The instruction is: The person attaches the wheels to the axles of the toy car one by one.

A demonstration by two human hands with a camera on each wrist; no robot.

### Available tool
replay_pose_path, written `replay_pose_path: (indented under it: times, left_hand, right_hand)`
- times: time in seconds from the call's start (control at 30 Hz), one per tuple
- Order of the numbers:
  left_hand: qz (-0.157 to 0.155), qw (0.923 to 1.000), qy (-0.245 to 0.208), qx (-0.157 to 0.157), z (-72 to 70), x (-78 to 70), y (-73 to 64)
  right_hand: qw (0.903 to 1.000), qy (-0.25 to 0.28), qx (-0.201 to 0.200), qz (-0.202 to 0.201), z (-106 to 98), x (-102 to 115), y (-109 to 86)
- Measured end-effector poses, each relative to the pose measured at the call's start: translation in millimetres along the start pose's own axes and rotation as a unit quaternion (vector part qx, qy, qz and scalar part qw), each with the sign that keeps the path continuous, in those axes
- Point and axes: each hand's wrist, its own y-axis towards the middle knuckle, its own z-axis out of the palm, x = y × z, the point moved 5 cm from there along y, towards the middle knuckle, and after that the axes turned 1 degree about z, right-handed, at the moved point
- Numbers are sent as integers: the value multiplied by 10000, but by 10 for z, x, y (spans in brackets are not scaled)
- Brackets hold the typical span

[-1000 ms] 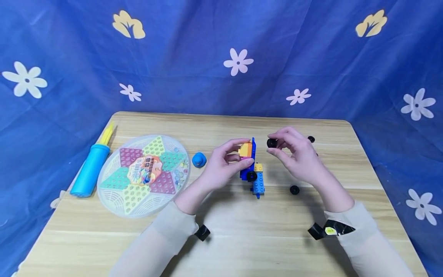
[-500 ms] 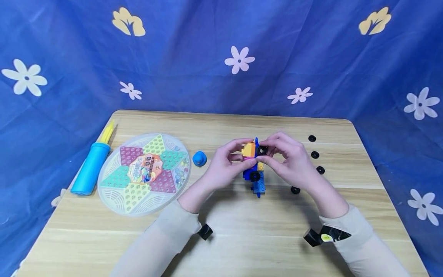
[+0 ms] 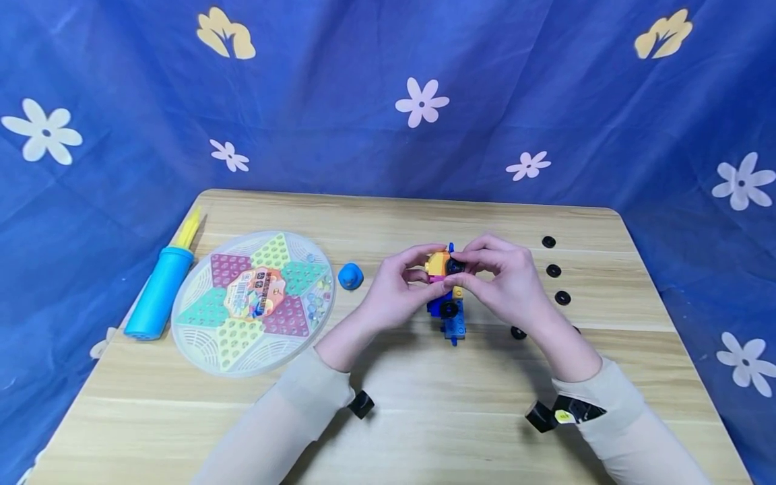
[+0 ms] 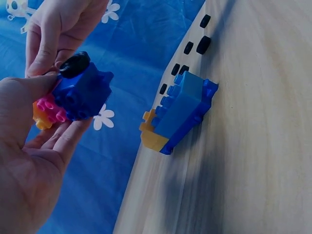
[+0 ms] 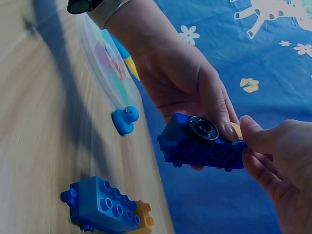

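Note:
My left hand grips a toy-brick car with a dark blue base and pink and orange bricks on top, raised above the table. One black wheel sits on the side of its near end. At the far end, my right hand pinches another black wheel against the base's side; in the right wrist view my right fingers hide this wheel. On the table below stands a second brick car, light blue and yellow on a dark blue base, with no wheels showing.
Loose black wheels lie on the right, several in all, including one beyond my right hand and one by my forearm. Leftward are a blue rubber duck, a round Chinese checkers board and a blue hand pump.
My right hand has moved left, bringing the black wheel from beside the car up against its far end. The left hand keeps hold of the car, nearly in place.

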Motion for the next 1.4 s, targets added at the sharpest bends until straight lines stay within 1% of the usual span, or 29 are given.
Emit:
replay_pose_path:
  times: [0.07,0.17,0.23,0.47,0.67,0.77,0.93,1.03,1.1,1.2,1.33,1.4]
  left_hand:
    - [5,9999,138,-31,-1,-8,-1]
    - [-25,9998,199,-69,1,-9,-5]
    - [-53,9998,196,-93,2,-8,-7]
    - [-169,9996,185,-93,6,-26,-17]
    - [-146,9991,400,-94,-12,-53,-25]
    - [-104,9994,305,-82,-17,-66,-29]
    - [29,9999,-135,-36,-22,-72,-25]
    - [107,9995,-306,46,-29,-79,-27]
    - [143,9995,-274,77,-39,-86,-34]
    - [158,9998,-99,96,-55,-89,-46]
    - [104,9999,49,42,-75,-73,-57]
    - [87,9998,152,-6,-85,-67,-62]
  right_hand:
    - [9999,75,-10,151,4,-16,2]
    - [9995,161,-5,270,9,-30,-1]
    - [9995,172,1,266,12,-34,-7]
    - [9998,200,11,71,15,-29,-18]
    - [9996,201,-96,194,39,-26,-9]
    - [9990,341,-190,223,45,-17,-14]
    - [9981,505,-336,102,44,25,-31]
    - [9976,585,-363,31,44,48,-42]
    - [9973,662,-330,15,46,53,-50]
    - [9959,855,-298,48,46,52,-66]
    - [9936,1090,-265,120,27,46,-87]
    - [9933,1119,-237,149,8,41,-95]
